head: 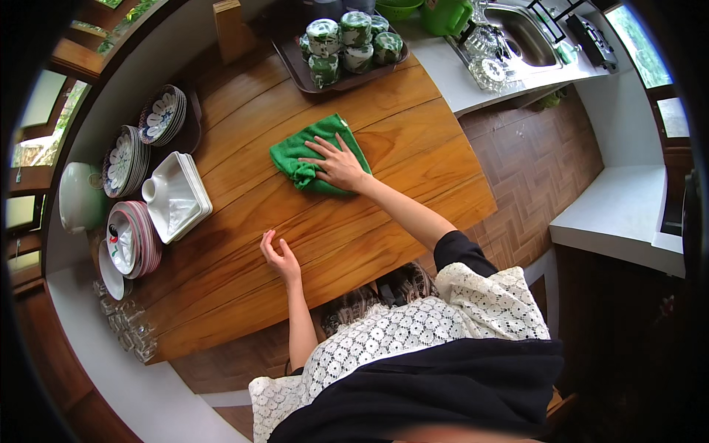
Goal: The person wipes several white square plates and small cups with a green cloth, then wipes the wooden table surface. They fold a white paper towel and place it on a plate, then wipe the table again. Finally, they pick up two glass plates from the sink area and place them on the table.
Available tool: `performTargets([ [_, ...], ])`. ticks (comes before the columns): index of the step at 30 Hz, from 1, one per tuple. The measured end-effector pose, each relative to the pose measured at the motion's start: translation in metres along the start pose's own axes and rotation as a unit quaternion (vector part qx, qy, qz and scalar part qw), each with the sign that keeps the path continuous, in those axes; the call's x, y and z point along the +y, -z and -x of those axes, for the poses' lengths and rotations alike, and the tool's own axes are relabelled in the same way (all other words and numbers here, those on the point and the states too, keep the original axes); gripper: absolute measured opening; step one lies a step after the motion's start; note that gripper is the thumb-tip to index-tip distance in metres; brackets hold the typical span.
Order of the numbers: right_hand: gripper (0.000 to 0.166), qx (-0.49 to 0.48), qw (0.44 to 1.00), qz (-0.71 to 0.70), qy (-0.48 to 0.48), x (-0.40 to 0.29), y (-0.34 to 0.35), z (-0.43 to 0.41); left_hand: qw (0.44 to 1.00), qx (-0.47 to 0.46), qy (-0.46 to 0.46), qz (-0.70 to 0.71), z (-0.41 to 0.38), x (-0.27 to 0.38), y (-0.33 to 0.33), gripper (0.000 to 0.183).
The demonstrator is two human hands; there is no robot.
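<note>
A green cloth (293,145), with a small white tag at one corner, lies bunched on the wooden table (388,221). My right hand (335,163) rests palm down on the cloth with its fingers spread, pressing it against the boards. Part of the cloth beneath the palm is hidden. Nearer to me, my left hand (281,256) is over the table, holding nothing, its fingers loosely curled and apart. Whether it touches the wood I cannot tell.
Stacked bowls (163,116), white square dishes (174,194), pink-rimmed plates (133,238) and glass mugs (124,326) line the left side. A brown tray (307,86) of camouflage-patterned cups (324,37) stands at the back. Glassware (490,72) sits beside a steel sink (523,36).
</note>
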State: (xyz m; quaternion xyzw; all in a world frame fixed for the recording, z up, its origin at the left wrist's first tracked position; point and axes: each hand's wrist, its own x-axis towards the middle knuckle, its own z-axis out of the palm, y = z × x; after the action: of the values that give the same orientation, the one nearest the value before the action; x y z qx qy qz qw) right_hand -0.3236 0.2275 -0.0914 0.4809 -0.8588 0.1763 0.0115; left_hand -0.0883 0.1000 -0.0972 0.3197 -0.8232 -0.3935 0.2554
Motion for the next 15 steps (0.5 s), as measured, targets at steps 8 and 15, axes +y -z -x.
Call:
performTargets([
  [8, 0.096, 0.002, 0.998, 0.014, -0.065, -0.011, 0.004, 0.005, 0.979, -0.019, -0.048, -0.195, 0.018, -0.001, -0.010, 0.023],
  [15, 0.067, 0.079, 0.994, -0.021, -0.077, -0.015, -0.009, 0.007, 0.976, -0.013, -0.077, -0.204, 0.016, 0.007, -0.013, 0.023],
])
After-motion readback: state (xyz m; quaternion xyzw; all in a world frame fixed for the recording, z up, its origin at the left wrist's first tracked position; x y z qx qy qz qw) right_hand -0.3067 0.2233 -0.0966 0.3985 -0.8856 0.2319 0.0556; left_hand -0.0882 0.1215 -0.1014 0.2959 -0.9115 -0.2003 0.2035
